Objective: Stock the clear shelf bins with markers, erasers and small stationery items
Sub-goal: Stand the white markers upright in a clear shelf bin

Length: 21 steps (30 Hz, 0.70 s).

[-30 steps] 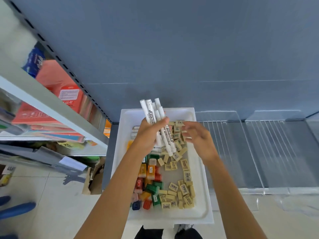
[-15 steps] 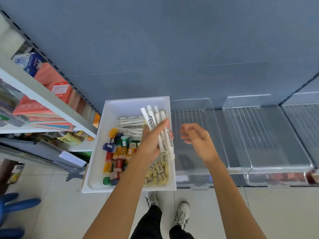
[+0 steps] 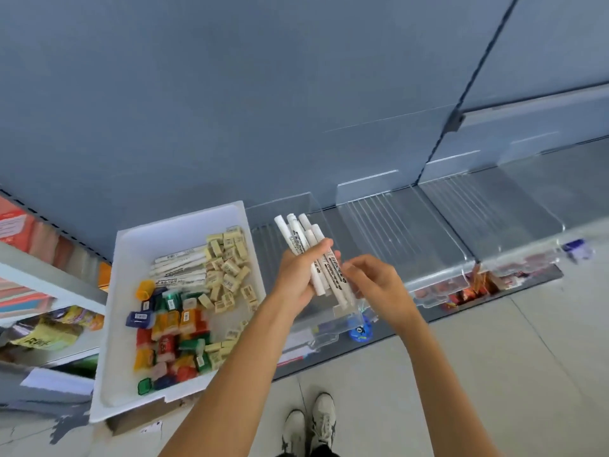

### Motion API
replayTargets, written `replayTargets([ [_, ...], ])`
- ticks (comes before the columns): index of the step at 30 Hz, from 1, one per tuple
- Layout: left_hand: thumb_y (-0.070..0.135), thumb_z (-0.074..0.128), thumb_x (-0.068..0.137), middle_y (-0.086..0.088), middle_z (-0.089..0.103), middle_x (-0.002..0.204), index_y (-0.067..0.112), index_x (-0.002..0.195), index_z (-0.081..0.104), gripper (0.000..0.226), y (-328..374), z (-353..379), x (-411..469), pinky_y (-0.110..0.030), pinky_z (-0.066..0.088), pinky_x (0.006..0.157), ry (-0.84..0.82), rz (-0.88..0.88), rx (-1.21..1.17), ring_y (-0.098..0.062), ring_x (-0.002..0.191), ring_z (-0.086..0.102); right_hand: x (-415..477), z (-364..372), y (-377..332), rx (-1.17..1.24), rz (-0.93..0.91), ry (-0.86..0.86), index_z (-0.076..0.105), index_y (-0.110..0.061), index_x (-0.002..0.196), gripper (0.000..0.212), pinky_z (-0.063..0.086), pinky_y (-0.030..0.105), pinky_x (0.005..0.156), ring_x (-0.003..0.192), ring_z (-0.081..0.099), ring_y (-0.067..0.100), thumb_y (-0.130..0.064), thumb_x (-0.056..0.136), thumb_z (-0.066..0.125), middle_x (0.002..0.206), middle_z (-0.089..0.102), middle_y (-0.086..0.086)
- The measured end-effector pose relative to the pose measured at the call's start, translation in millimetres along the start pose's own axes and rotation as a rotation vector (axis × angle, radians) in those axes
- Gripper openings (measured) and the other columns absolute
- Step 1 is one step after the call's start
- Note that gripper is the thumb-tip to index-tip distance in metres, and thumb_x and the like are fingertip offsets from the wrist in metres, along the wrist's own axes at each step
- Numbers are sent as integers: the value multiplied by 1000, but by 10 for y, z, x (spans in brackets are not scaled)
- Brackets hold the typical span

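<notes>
My left hand [image 3: 296, 275] grips a bundle of white markers [image 3: 298, 235], held tilted above the leftmost clear shelf bin [image 3: 263, 249]. My right hand [image 3: 379, 282] is at the lower end of the bundle, its curled fingertips pinching the markers. To the left, a white tray [image 3: 122, 291] holds more white markers [image 3: 179, 268], several beige erasers [image 3: 227, 258] and small coloured stationery pieces [image 3: 168, 324].
Two more clear bins [image 3: 395, 232] [image 3: 494, 209] stand in a row to the right on the low shelf, against a blue back panel. A neighbouring shelf [image 3: 43, 275] with packaged goods is at the far left. My shoes [image 3: 309, 423] stand on the tiled floor.
My left hand carried the marker bundle rightwards from over the white tray to over the first clear bin. My right hand closed in and now touches the bundle.
</notes>
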<state>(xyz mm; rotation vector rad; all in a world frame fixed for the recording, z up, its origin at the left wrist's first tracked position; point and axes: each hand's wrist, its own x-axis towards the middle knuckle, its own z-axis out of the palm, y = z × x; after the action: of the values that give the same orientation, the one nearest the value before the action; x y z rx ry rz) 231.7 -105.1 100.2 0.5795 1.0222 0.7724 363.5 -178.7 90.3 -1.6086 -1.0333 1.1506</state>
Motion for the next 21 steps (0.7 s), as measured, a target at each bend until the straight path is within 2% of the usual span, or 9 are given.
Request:
replayTargets([
  [4, 0, 65, 89, -13, 72, 76, -1, 99, 67, 10, -227, 298, -69, -31, 59, 58, -92, -33, -15, -19, 70, 73, -338, -199, 97, -44, -5, 90, 67, -9, 95, 12, 52, 25, 64, 69, 65, 15, -21, 92, 67, 79, 72, 0],
  [7, 1, 66, 89, -17, 73, 80, -2, 100, 68, 12, -380, 524, -129, -32, 59, 61, -158, -69, 22, -22, 72, 73, -545, -391, 149, -41, 15, 204, 69, -9, 97, 9, 53, 25, 64, 67, 66, 14, -17, 92, 67, 81, 73, 3],
  [12, 1, 62, 92, -15, 74, 89, 1, 98, 70, 10, -648, 892, -213, -37, 60, 68, -258, -102, 82, -23, 83, 74, -841, -775, 260, -34, -1, 337, 71, -9, 88, 6, 58, 43, 70, 63, 66, 16, -14, 91, 68, 72, 72, 1],
  [14, 0, 63, 91, -11, 76, 90, 1, 97, 70, 9, -773, 1041, -242, -38, 61, 70, -285, -110, 108, -23, 85, 75, -951, -929, 336, -27, -3, 369, 71, -12, 87, 6, 57, 40, 68, 61, 64, 11, -17, 91, 69, 68, 70, -3],
  [17, 0, 64, 91, -12, 76, 88, 4, 95, 72, 9, -986, 1324, -264, -38, 62, 69, -320, -131, 179, -24, 83, 74, -1101, -1210, 492, -10, -8, 402, 71, -18, 86, 7, 49, 24, 61, 58, 59, 6, -20, 92, 68, 63, 66, -10],
  [18, 1, 65, 90, -14, 76, 89, 4, 95, 73, 10, -1071, 1437, -272, -37, 61, 68, -321, -140, 204, -24, 84, 74, -1145, -1318, 553, 0, -7, 414, 71, -19, 85, 9, 46, 23, 60, 57, 57, 6, -21, 92, 67, 62, 65, -11],
  [21, 2, 66, 89, -18, 75, 96, 2, 100, 73, 13, -1370, 1804, -294, -41, 61, 75, -306, -155, 262, -28, 91, 74, -1253, -1700, 767, 29, 3, 453, 69, -22, 79, 13, 47, 33, 62, 57, 55, 11, -22, 92, 67, 61, 64, -7],
])
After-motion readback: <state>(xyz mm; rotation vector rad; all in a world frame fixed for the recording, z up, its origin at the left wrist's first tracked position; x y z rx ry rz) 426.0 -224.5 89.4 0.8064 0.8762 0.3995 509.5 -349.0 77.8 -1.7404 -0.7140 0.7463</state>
